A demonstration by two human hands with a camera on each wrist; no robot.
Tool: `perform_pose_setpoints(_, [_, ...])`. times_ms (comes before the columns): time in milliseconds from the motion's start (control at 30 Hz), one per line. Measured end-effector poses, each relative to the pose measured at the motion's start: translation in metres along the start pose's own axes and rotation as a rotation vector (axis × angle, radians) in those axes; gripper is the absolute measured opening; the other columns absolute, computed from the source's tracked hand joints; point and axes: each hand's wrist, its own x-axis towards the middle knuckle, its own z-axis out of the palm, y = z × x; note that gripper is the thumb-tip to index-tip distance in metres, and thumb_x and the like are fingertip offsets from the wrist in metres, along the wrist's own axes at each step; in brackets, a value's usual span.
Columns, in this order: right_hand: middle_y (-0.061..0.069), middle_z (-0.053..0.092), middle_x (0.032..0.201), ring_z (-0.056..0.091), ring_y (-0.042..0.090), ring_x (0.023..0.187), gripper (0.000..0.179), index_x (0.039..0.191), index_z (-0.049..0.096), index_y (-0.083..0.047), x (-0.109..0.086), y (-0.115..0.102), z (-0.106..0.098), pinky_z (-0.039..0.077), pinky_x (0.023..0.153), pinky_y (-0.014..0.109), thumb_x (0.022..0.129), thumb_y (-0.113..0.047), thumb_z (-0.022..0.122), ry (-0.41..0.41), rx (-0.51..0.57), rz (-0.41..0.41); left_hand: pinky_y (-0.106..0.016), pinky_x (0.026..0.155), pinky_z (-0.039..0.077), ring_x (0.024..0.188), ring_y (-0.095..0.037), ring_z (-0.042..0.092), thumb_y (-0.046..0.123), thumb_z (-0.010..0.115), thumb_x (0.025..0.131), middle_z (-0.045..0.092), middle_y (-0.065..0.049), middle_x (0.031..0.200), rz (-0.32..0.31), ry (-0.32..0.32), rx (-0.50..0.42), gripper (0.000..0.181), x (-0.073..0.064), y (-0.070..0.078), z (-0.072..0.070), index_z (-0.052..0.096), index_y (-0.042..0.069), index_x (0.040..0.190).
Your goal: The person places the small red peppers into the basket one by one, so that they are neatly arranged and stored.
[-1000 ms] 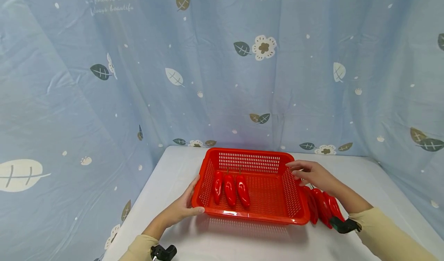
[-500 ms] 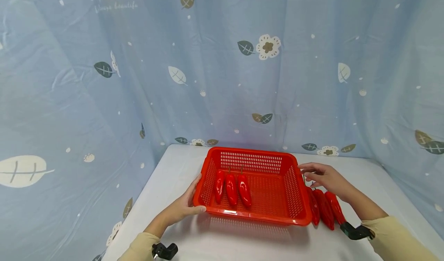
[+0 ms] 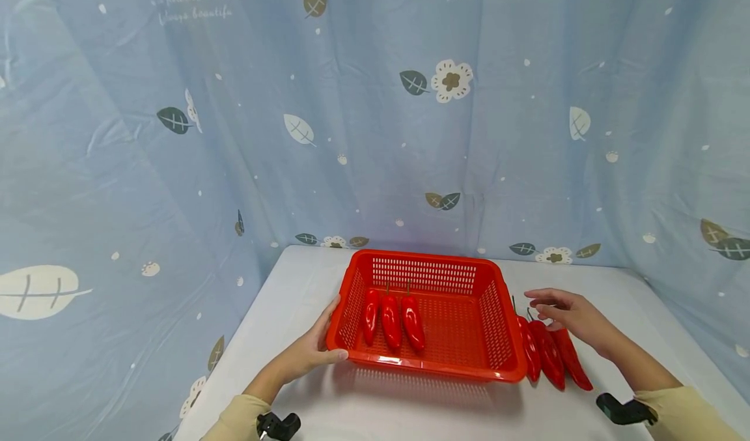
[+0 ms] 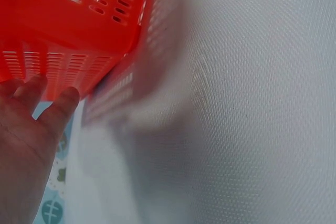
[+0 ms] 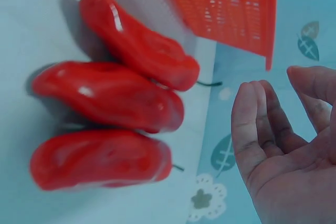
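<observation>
A red plastic basket [image 3: 451, 330] with slotted walls stands on the white table. Inside it, towards the left, three glossy red chili peppers [image 3: 390, 324] lie side by side, stems pointing away. My left hand [image 3: 295, 357] rests against the basket's front left corner, thumb along the front and fingers straight on the left wall; the left wrist view shows fingertips [image 4: 66, 100] at the outer wall. Three more red chili peppers [image 5: 113, 95] lie on the table to the basket's right. Over their stem ends hovers my right hand [image 3: 577, 316], fingers loosely bent, holding nothing.
The white table [image 3: 410, 415] extends in front of the basket and to both sides. A blue curtain [image 3: 363, 135] printed with leaves and flowers hangs behind and at the sides. Black wrist devices [image 3: 625, 410] sit at both sleeves.
My right hand has moved right, from the basket's right rim to above the peppers outside. My left hand keeps its place on the basket. The peppers have not visibly shifted.
</observation>
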Motion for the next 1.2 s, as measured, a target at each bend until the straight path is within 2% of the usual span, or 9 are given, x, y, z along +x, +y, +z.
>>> perform_pose_setpoints(267, [0.033,0.053,0.137,0.064,0.041,0.112,0.055,0.147,0.047,0.001,-0.009,0.014,-0.007,0.06,0.083,0.047,0.103,-0.03,0.06,0.009,0.0,0.058,-0.052,0.112,0.039,0.14,-0.033,0.043,0.03,0.076,0.089,0.027,-0.015,0.164,0.001,0.006,-0.002,0.107,-0.001,-0.001,0.0,0.0,0.036,0.164])
perform_pose_setpoints(433, [0.034,0.054,0.137,0.066,0.038,0.109,0.054,0.147,0.048,0.001,-0.016,0.026,-0.011,0.061,0.082,0.046,0.103,-0.029,0.059,0.043,-0.025,0.077,-0.05,0.111,0.041,0.14,-0.033,0.043,0.031,0.076,0.089,0.026,-0.015,0.164,0.006,-0.002,-0.006,0.107,0.0,0.0,0.0,0.0,0.035,0.164])
perform_pose_setpoints(667, [0.034,0.054,0.136,0.065,0.039,0.11,0.055,0.146,0.047,0.004,-0.02,0.041,-0.013,0.061,0.079,0.043,0.102,-0.026,0.061,0.055,-0.031,0.104,-0.051,0.11,0.042,0.138,-0.033,0.045,0.031,0.076,0.089,0.031,-0.016,0.161,0.013,0.003,0.002,0.107,0.002,-0.001,-0.001,0.0,0.036,0.164])
perform_pose_setpoints(867, [0.032,0.055,0.136,0.062,0.041,0.113,0.057,0.145,0.048,0.004,-0.023,0.053,-0.016,0.059,0.085,0.049,0.1,-0.026,0.065,0.068,-0.089,0.146,-0.051,0.111,0.042,0.138,-0.033,0.045,0.03,0.076,0.089,0.031,-0.017,0.161,0.014,0.002,-0.003,0.107,0.002,0.0,-0.001,0.0,0.036,0.164])
perform_pose_setpoints(1000, [0.032,0.054,0.137,0.061,0.039,0.111,0.059,0.144,0.05,0.004,-0.024,0.063,-0.017,0.059,0.085,0.051,0.097,-0.025,0.069,0.062,-0.121,0.201,-0.051,0.113,0.039,0.14,-0.034,0.043,0.029,0.076,0.089,0.026,-0.016,0.163,0.012,-0.007,-0.017,0.107,0.001,-0.001,-0.001,0.0,0.035,0.164])
perform_pose_setpoints(1200, [0.033,0.052,0.138,0.06,0.042,0.114,0.063,0.145,0.048,0.005,-0.026,0.073,-0.014,0.059,0.083,0.049,0.095,-0.025,0.071,0.02,-0.073,0.248,-0.05,0.112,0.04,0.14,-0.034,0.043,0.03,0.076,0.089,0.028,-0.017,0.163,0.01,-0.01,-0.016,0.107,0.001,-0.003,0.0,0.001,0.035,0.164])
